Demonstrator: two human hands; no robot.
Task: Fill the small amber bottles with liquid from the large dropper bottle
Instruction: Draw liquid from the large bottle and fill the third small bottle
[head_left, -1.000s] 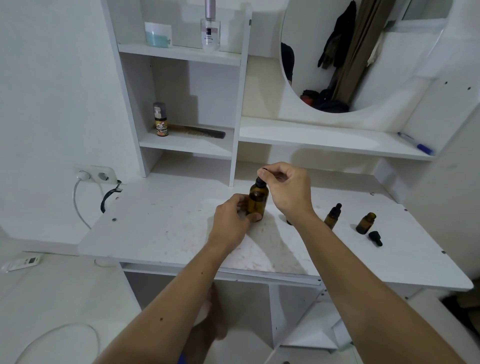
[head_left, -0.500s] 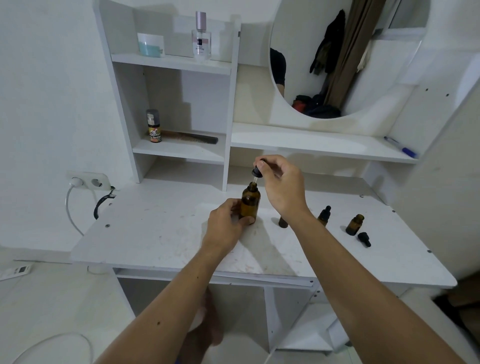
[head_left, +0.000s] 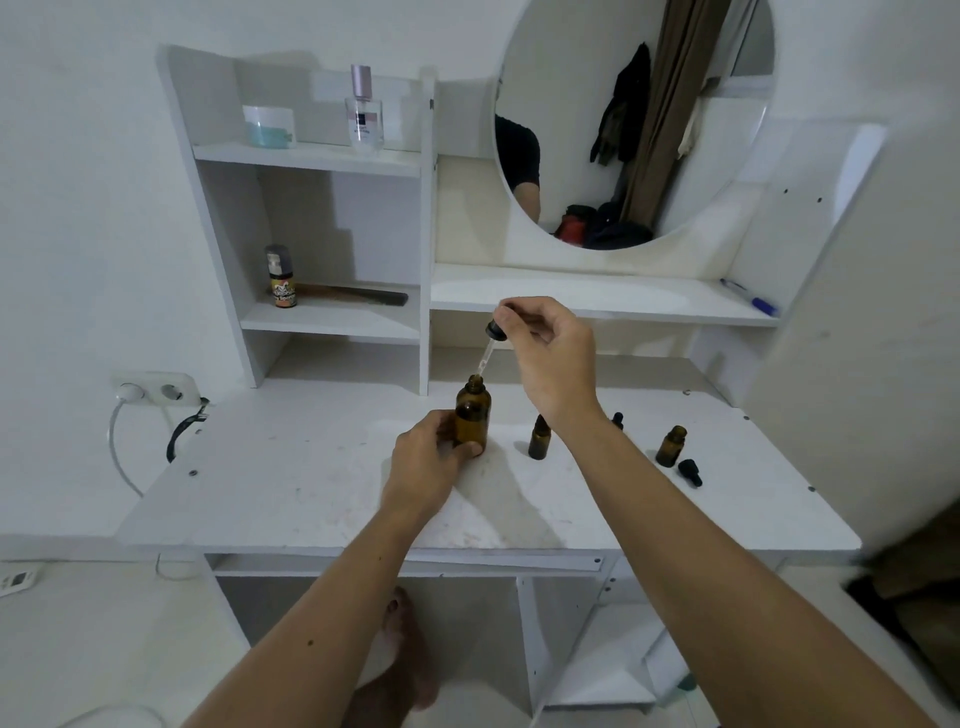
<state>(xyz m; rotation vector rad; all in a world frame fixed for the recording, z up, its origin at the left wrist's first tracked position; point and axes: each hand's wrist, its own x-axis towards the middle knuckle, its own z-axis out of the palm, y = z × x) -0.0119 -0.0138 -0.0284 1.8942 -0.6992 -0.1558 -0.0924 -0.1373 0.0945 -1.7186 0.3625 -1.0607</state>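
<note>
The large amber dropper bottle stands upright on the white desk, uncapped, with my left hand wrapped around its lower body. My right hand pinches the black bulb of the dropper above it; the glass pipette tip is still inside the bottle's neck. To the right stand a small capped amber bottle, a second one mostly hidden behind my right wrist, and an uncapped small amber bottle with its black cap lying beside it.
Shelves at the back left hold a spray can, a comb, a jar and a perfume bottle. A round mirror hangs above a ledge with a blue pen. A wall socket with cables sits at the desk's left.
My right hand has unscrewed the dropper and lifted it up out of the large bottle, so most of the pipette now shows. My left hand keeps holding the bottle.
</note>
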